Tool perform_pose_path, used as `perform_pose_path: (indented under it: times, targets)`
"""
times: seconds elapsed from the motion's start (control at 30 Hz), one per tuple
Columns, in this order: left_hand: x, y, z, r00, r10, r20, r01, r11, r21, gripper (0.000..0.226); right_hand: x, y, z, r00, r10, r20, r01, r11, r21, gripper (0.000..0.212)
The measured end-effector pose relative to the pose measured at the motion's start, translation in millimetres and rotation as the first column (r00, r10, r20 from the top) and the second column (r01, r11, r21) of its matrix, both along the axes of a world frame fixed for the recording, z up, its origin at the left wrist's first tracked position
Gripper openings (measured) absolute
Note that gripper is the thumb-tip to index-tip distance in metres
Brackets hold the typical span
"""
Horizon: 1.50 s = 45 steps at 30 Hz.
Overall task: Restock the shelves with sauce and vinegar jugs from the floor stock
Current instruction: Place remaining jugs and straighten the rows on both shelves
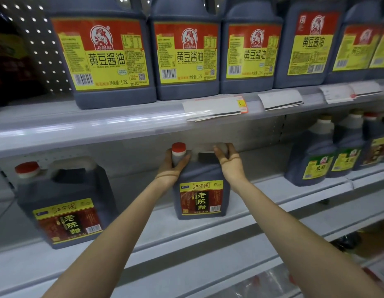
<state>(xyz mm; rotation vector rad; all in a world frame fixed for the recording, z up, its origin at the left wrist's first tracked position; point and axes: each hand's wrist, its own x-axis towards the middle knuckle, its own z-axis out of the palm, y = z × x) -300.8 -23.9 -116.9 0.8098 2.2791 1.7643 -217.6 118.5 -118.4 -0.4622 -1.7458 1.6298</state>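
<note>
Head: left hand grips vinegar jug neck, right hand handle; cap under shelf.

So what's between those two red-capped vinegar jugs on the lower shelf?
Only bare shelf lies there in the head view; the left forearm crosses over it to the held jug.

Dim, flat, bluish store light. Centre is sharp, but the dark plastic jugs with yellow-and-red labels at far right smear into blur. Wide-angle bows the grey metal shelf edge. Glare streaks its clear price-tag strip, with soft shadow beneath.
</note>
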Motion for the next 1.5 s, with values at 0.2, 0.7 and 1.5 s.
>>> perform_pose_path:
  times: [0.2, 0.7, 1.5]
  targets:
    - [1, 10, -1, 0.999, 0.034, -0.007, -0.034, 0.998, 0.044, 0.046, -2, 10, 1, 1.000, 0.011, -0.022, -0.011, 1.000, 0.018, 0.018]
    - [38, 79, 0, 0.976, 0.208, 0.066, -0.212, 0.975, 0.072, 0.039, -6, 97, -5, 0.989, 0.146, 0.017, -0.146, 0.965, 0.218, 0.011]
    - [57, 99, 9, 0.946, 0.282, 0.159, -0.268, 0.958, -0.104, 0.054, 7, 114, -8, 0.989, 0.151, -0.005, -0.147, 0.967, 0.207, 0.028]
